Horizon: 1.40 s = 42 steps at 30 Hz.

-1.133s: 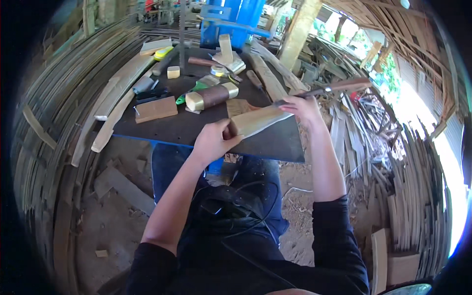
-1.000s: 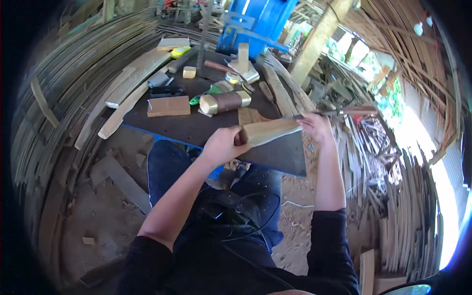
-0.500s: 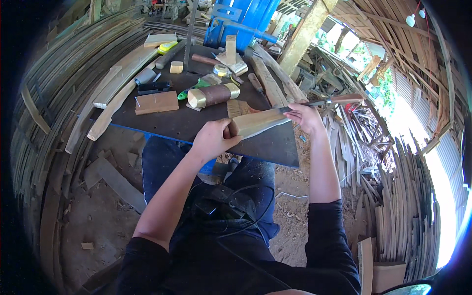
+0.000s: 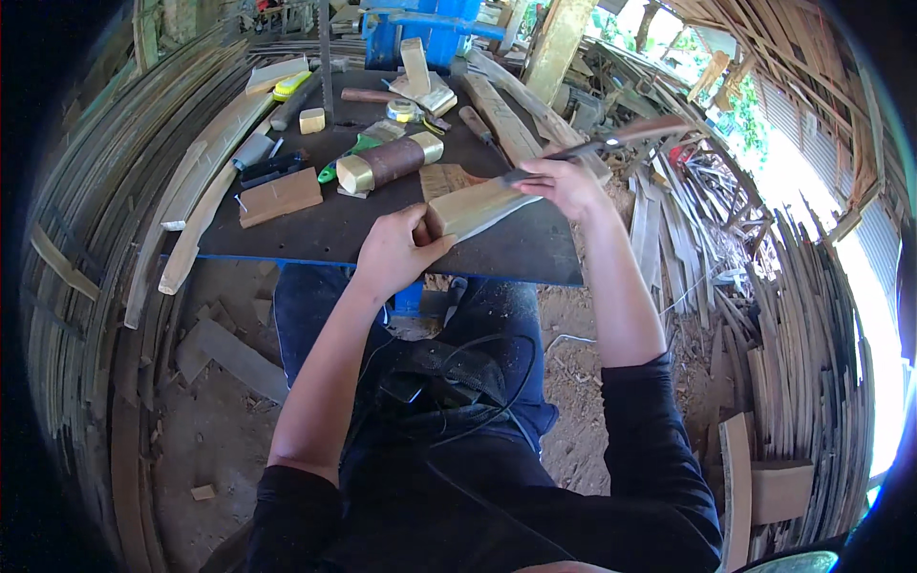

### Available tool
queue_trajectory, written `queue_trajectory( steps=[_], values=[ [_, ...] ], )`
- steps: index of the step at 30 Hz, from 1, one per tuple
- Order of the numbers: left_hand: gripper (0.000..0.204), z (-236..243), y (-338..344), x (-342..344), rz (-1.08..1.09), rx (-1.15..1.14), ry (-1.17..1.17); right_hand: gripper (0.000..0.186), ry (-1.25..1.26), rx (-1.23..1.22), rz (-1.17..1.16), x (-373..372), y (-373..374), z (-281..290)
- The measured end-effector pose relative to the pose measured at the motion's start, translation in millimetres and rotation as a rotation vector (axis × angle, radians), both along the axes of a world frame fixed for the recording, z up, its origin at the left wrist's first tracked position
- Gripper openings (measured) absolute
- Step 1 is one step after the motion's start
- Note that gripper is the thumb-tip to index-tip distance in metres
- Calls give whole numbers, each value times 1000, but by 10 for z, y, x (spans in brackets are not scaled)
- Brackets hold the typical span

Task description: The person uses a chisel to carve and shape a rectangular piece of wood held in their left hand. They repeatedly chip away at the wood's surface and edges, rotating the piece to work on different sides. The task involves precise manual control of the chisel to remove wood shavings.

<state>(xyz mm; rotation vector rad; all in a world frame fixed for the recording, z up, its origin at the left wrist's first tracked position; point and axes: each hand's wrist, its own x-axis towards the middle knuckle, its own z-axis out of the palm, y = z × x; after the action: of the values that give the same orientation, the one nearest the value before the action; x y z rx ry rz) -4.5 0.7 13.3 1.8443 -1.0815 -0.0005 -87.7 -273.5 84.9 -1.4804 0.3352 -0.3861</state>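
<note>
With the long tool (image 4: 611, 143) meeting, or lying very close over, the right end of the pale wooden piece (image 4: 470, 209), good handling would probably mean a firm grip at the wood's left end, the tool's dark metal flat along the face, and even, light pressure, with the left fingers kept clear of its path. Letting the wood tip or twist between the two hands looks like the likeliest way to spoil the work. The left hand (image 4: 399, 250) is partly curled, pinching the blocky left end of the wood between a thumb on the near side and bent fingers beyond. The right hand (image 4: 573, 191) is closed round the dark metal near the wood's other end; the brown handle points outward past it, blurred, and whether these fingers also press on the wood I cannot tell. The wood thus slants between the hands, above the near part of the table (image 4: 525, 250). Just beyond the left hand lies a brown-wrapped block (image 4: 392, 162); to that hand's left is a brown board (image 4: 280, 198), and farther ahead a tape measure (image 4: 404, 112).
</note>
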Motion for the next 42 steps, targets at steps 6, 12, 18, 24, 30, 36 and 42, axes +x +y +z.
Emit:
queue_trajectory(
  steps=[6,12,18,24,30,36,42],
  values=[
    [28,26,25,-12,10,3,-16,21,-53,-43,161,160,599,-28],
    [28,-5,5,-2,10,20,3,21,-17,-17,32,-19,112,24],
    [29,-27,19,14,-1,12,-7,20,-42,-31,236,157,853,-53],
    [30,20,50,15,12,50,9,20,-54,-106,105,80,620,19],
    [32,-5,-17,2,20,39,-9,21,-20,-6,5,-156,55,-54],
    [31,1,50,35,24,55,8,20,-82,-32,222,36,813,-75],
    [29,23,15,-13,14,28,-3,17,-59,-112,-66,-248,170,22]
  ],
)
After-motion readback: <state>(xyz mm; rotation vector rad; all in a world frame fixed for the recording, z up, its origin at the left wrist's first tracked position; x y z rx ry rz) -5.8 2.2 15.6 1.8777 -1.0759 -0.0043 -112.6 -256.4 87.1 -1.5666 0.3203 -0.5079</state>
